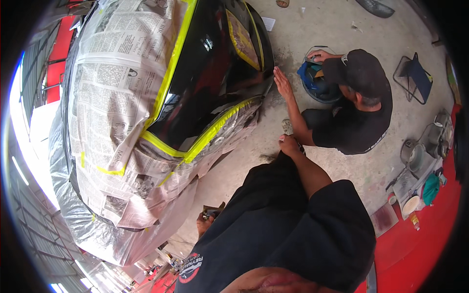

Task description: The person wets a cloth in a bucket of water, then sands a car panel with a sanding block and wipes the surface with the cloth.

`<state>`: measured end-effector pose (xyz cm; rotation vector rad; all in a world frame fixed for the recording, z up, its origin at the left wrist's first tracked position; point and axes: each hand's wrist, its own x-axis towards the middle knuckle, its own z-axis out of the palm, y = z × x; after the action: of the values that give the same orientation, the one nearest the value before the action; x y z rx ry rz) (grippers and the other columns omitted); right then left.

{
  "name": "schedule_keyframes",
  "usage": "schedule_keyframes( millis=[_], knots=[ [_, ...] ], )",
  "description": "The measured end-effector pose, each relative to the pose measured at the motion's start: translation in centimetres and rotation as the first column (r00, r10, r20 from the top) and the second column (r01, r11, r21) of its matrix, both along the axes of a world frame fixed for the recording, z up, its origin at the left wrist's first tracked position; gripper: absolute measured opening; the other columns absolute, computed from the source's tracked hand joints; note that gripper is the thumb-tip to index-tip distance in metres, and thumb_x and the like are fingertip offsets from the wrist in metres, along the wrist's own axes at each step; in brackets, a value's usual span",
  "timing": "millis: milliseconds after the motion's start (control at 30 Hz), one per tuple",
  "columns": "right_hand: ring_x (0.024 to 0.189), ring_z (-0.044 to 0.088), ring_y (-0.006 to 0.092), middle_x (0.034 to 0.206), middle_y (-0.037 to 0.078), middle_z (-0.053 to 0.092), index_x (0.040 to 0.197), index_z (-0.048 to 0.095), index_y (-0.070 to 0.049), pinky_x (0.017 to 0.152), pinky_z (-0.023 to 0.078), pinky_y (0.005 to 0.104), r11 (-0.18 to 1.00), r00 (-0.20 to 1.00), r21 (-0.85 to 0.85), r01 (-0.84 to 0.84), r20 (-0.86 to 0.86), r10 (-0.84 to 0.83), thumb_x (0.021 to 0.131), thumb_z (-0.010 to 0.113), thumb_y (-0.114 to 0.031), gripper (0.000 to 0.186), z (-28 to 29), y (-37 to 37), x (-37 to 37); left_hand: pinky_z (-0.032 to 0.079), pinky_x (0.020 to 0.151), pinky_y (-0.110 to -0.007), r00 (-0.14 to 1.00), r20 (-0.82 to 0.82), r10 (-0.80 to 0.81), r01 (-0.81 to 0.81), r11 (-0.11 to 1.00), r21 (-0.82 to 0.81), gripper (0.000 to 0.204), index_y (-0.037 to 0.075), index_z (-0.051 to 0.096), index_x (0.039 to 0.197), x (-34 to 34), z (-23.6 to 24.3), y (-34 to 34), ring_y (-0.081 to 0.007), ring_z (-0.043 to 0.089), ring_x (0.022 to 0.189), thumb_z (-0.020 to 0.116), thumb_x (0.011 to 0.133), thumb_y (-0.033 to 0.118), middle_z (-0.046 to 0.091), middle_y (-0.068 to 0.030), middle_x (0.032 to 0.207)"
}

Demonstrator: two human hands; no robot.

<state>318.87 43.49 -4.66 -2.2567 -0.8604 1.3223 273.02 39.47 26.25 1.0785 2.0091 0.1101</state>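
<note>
My left hand (204, 225), low beside my shirt, is closed round a small olive-brown folded piece (215, 210) that looks like a sheet; its exact kind does not show. Near my knee, my right hand (290, 145) has its fingers curled, and whatever may be inside is hidden. Ahead and to the left stands a car with a glossy black body panel (195, 68). Newspaper (117, 93) masks the surfaces around it, edged with bright yellow masking tape (168, 80). Neither of my hands touches the panel.
A co-worker in a black cap (359, 73) crouches at right, one hand at a blue-lined bucket (312, 85), the other near the car's corner. A folding stool (415, 78) stands beyond. Pots (413, 154) and containers sit at far right. Plastic sheeting (97, 239) drapes the car's lower side.
</note>
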Motion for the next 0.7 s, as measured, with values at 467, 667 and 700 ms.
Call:
schedule_keyframes(
  millis=[467, 667, 700],
  knots=[
    [0.114, 0.063, 0.0377, 0.116, 0.019, 0.068, 0.116, 0.066, -0.01, 0.097, 0.049, 0.0488, 0.994, 0.996, -0.113, 0.003, -0.089, -0.013, 0.089, 0.066, -0.029, 0.033, 2.3, -0.2, 1.7, 0.053, 0.064, -0.035, 1.0, 0.008, 0.029, -0.029, 0.998, 0.055, 0.033, -0.003, 0.061, 0.102, 3.7, 1.7, 0.2, -0.0192, 0.064, 0.074, 0.078, 0.083, 0.018, 0.07, -0.0116, 0.086],
    [0.113, 0.064, 0.0377, 0.117, 0.02, 0.068, 0.117, 0.066, -0.01, 0.097, 0.049, 0.0482, 0.993, 0.998, -0.117, -0.007, -0.068, -0.001, 0.089, 0.066, -0.028, 0.034, 1.7, -0.6, 1.7, 0.053, 0.064, -0.035, 0.994, -0.093, -0.053, 0.059, 0.997, 0.054, 0.035, -0.004, 0.061, 0.102, 3.1, 1.3, 0.1, -0.0192, 0.064, 0.073, 0.079, 0.083, 0.019, 0.07, -0.0121, 0.086],
    [0.112, 0.064, 0.0376, 0.116, 0.02, 0.068, 0.117, 0.066, -0.009, 0.097, 0.049, 0.0477, 0.989, 0.999, -0.15, 0.0, -0.041, -0.006, 0.088, 0.066, -0.028, 0.033, 1.7, -0.7, 1.7, 0.053, 0.064, -0.035, 0.994, -0.096, -0.055, 0.059, 0.998, 0.034, 0.035, -0.004, 0.061, 0.102, 2.7, 1.1, 0.0, -0.0192, 0.064, 0.073, 0.079, 0.083, 0.02, 0.07, -0.0122, 0.086]
  ],
)
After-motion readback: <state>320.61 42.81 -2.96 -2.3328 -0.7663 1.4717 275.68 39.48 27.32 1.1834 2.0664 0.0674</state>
